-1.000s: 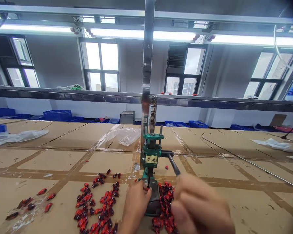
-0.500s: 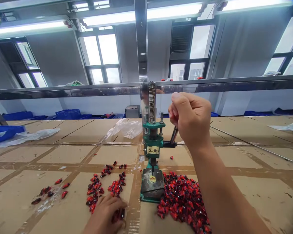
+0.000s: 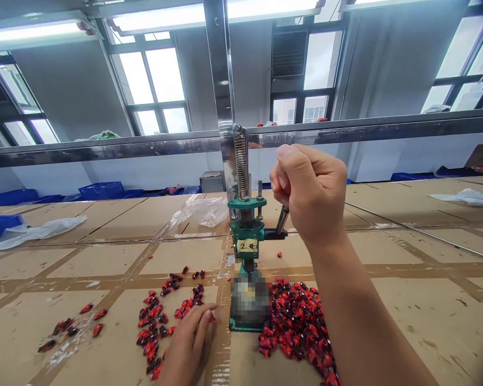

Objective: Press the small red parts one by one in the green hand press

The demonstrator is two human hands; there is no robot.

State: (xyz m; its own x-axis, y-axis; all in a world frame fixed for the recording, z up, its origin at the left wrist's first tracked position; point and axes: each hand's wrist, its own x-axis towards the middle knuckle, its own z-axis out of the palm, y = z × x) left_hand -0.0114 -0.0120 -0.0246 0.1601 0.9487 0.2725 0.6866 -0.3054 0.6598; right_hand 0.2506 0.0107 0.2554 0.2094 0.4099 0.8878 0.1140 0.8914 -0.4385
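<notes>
The right grip is clenching a lever; the left grip is pinching a red part at its fingertips. A green press is standing between both grips on the cardboard-covered surface; windows are lining the wall beyond.

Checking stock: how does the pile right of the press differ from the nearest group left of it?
The right pile is densely heaped; the left group is loosely spread, with gaps. The right pile holds more than the left group. The right pile lies beside the press; the left group sits farther off. Both are red and black.
</notes>
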